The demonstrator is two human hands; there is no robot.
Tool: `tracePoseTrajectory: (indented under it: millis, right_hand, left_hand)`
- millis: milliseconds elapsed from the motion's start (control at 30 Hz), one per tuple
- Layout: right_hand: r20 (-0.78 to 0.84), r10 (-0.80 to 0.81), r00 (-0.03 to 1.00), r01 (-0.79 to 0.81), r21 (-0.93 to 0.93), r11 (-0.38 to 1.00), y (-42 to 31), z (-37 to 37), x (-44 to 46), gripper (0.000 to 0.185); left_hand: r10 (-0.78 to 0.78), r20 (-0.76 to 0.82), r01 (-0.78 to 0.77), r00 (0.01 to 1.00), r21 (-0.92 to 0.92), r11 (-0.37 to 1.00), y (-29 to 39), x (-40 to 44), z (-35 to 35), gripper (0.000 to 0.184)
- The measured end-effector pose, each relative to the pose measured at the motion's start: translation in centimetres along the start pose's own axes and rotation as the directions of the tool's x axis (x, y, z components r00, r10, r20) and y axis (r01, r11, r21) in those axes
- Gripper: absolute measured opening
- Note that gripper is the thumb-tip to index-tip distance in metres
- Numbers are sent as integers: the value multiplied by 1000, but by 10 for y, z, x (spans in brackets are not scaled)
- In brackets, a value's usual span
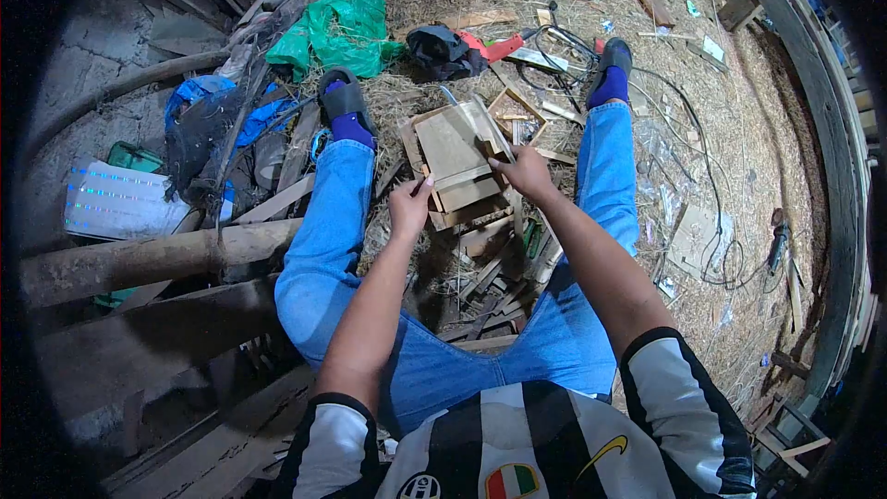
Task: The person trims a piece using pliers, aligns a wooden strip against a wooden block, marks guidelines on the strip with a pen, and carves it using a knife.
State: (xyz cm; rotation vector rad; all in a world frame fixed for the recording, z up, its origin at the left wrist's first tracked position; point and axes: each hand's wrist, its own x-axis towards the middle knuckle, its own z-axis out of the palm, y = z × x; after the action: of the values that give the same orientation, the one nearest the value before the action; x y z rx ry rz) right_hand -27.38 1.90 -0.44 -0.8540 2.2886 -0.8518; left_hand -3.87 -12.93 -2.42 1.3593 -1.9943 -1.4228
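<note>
A shallow wooden box with a flat panel and raised edge strips sits between my legs, over a pile of wood scraps. At its near left corner, my left hand is closed, thumb and fingers pinching the edge. My right hand is wrapped round the right edge strip, its fingertips partly hidden. Just beyond the box lies a small wooden frame. Below the box, loose wood offcuts are heaped between my thighs.
A green plastic bag and a dark cloth bundle lie ahead, near a red-handled saw. Black cables trail rightward to a dark tool. Thick wooden beams border the left side; straw covers the floor.
</note>
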Motion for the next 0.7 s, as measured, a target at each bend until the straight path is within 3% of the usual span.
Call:
tracePoseTrajectory:
  millis: [100,267,367,467,567,700]
  right_hand:
    - [36,60,998,-59,-38,998,-3,-3,-1,53]
    - [78,124,989,-130,78,988,20,11,9,58]
    - [99,99,990,-112,137,984,17,3,3,60]
    - [87,109,990,-118,112,987,27,10,7,60]
    - [44,108,993,-110,42,993,26,12,8,60]
    - [44,92,995,-95,66,993,24,10,6,59]
  left_hand:
    - [-25,18,25,1000,6,1000,-3,0,2,41]
    - [-70,31,70,997,-13,997,2,-1,1,41]
    - [11,67,-8,998,-54,998,2,-8,0,38]
    - [-48,103,63,993,-145,987,12,-16,-2,37]
    - [27,95,-22,995,-56,998,9,-14,-3,37]
    - [23,88,-15,996,-88,996,1,-9,0,36]
